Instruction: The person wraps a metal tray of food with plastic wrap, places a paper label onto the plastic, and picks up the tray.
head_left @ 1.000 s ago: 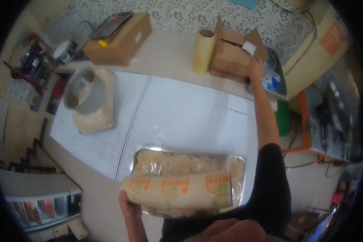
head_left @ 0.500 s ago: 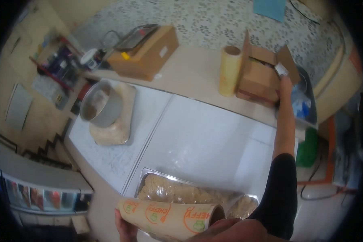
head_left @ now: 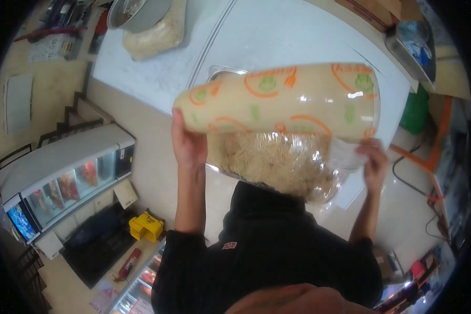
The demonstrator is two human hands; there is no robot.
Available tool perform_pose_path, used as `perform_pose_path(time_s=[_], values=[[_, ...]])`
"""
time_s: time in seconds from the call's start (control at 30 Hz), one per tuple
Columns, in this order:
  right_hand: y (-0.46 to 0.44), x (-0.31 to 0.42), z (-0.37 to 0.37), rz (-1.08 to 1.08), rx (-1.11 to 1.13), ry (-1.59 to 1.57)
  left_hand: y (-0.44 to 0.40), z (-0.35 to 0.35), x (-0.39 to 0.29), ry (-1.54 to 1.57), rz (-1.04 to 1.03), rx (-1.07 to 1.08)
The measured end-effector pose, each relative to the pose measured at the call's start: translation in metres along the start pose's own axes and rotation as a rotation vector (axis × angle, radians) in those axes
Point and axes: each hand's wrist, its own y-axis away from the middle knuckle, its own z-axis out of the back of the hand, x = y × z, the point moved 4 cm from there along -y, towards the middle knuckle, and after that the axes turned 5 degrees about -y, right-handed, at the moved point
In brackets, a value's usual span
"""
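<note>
A large roll of printed cling film [head_left: 298,99] lies crosswise in front of me, above a metal tray [head_left: 212,167] of crumbly beige food [head_left: 267,157] covered with clear film. My left hand [head_left: 189,144] supports the roll at its left end, thumb up against it. Below the roll's right end, my right hand [head_left: 372,156] pinches a flat white piece [head_left: 344,154], whose exact kind I cannot make out. That piece overlaps the film-covered food at the tray's right side. The roll hides the tray's far part.
On the white worktop [head_left: 267,36] a round metal pan [head_left: 141,15] rests on another film-wrapped tray of food [head_left: 154,39]. A metal container [head_left: 411,49] with a blue-and-white bag is at the right. Glass display fridge [head_left: 63,178], yellow bucket [head_left: 145,226] and fire extinguisher [head_left: 128,265] stand left.
My right hand has come back from the cardboard box at the far right to the roll, bringing the white piece. The roll is raised and the view has tilted down.
</note>
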Motion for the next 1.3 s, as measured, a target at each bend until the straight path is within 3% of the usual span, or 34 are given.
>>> perform_pose_path(time_s=[0.1, 0.23, 0.33, 0.43, 0.73, 1.03, 1.13, 1.23, 1.3], values=[[0.013, 0.053, -0.056, 0.038, 0.179, -0.061, 0.003, -0.005, -0.001, 0.000, -0.032, 0.046], [0.008, 0.067, -0.122, 0.057, 0.119, -0.013, 0.024, -0.012, -0.002, -0.024, -0.065, 0.073], [-0.008, 0.075, -0.150, -0.203, 0.191, 0.187, 0.037, -0.016, -0.005, -0.043, -0.094, 0.088], [-0.014, 0.051, -0.167, 0.037, 0.015, 0.230, 0.039, -0.009, -0.001, -0.037, -0.124, 0.099], [-0.007, 0.056, -0.184, 0.120, -0.092, 0.270, 0.053, -0.004, 0.009, 0.028, -0.159, 0.090], [-0.003, 0.039, -0.186, 0.265, 0.035, 0.363, 0.056, -0.007, 0.006, 0.057, -0.188, 0.147], [0.010, 0.076, -0.183, 0.436, 0.008, 0.783, 0.058, -0.007, 0.005, 0.059, -0.186, 0.149], [0.013, 0.083, -0.193, 0.581, 0.210, 0.990, 0.059, -0.004, 0.008, 0.064, -0.163, 0.121], [0.004, 0.052, -0.206, 0.483, 0.465, 0.685, 0.057, -0.003, 0.010, 0.076, -0.167, 0.142]])
